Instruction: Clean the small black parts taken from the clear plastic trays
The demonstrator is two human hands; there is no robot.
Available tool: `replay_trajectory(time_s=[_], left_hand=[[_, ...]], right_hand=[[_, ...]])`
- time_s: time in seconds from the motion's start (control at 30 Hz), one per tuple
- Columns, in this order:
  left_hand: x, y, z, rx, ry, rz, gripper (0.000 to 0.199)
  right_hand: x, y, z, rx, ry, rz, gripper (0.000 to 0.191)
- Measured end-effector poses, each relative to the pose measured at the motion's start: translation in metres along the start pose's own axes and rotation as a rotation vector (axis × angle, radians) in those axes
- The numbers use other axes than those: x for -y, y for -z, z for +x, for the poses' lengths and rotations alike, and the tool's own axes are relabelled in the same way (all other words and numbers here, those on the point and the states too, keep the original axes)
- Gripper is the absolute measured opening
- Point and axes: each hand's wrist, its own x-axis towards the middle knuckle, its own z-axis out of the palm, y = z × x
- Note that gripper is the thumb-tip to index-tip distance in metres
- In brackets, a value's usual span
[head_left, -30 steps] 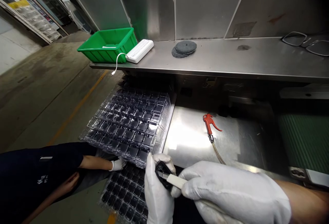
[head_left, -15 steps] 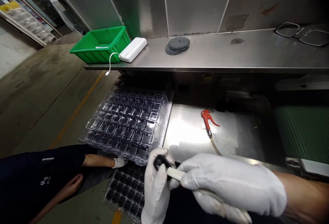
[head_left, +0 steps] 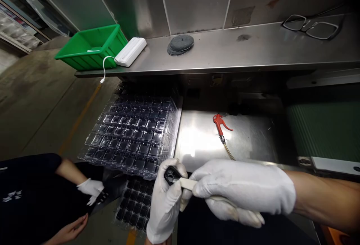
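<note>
Between left hand [head_left: 165, 202] and right hand [head_left: 242, 187], black-tipped strip [head_left: 187, 184] pointing left

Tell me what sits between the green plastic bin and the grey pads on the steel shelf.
A white power bank with its white cable, seen in the head view.

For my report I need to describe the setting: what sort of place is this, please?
Probably a factory production area. It shows stacked clear plastic trays, a red air blow gun on a stainless steel bench, and a white cloth glove on the right hand.
</note>
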Motion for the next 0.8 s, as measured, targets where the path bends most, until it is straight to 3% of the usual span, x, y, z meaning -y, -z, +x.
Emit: replay_trajectory(time_s=[0.17, 0.27, 0.4, 0.53, 0.6, 0.7, 0.8], left_hand=[[-0.003, -0.004, 0.002, 0.019, -0.006, -0.024, 0.031], [-0.004, -0.008, 0.004, 0.004, -0.005, -0.012, 0.032], [-0.006, -0.011, 0.003, -0.024, 0.029, 0.001, 0.034], [-0.006, -0.012, 0.002, -0.057, 0.063, -0.028, 0.048], [-0.006, -0.013, 0.002, -0.076, 0.083, -0.039, 0.056], [-0.006, -0.014, 0.003, -0.073, 0.088, -0.042, 0.052], [-0.006, -0.015, 0.004, -0.045, 0.079, -0.032, 0.041]], right_hand=[[-0.022, -0.02, -0.011, -0.415, 0.256, 0.08, 0.049], [-0.027, -0.022, -0.015, -0.309, 0.227, 0.088, 0.05], [-0.02, -0.011, -0.01, -0.316, 0.199, 0.133, 0.05], [-0.013, 0.008, 0.003, 0.0, -0.106, 0.135, 0.065], [-0.013, 0.015, 0.006, 0.067, -0.111, 0.132, 0.068], [-0.019, 0.008, 0.001, 0.029, -0.057, 0.107, 0.069], [-0.026, -0.012, -0.014, -0.275, 0.169, 0.131, 0.062]])
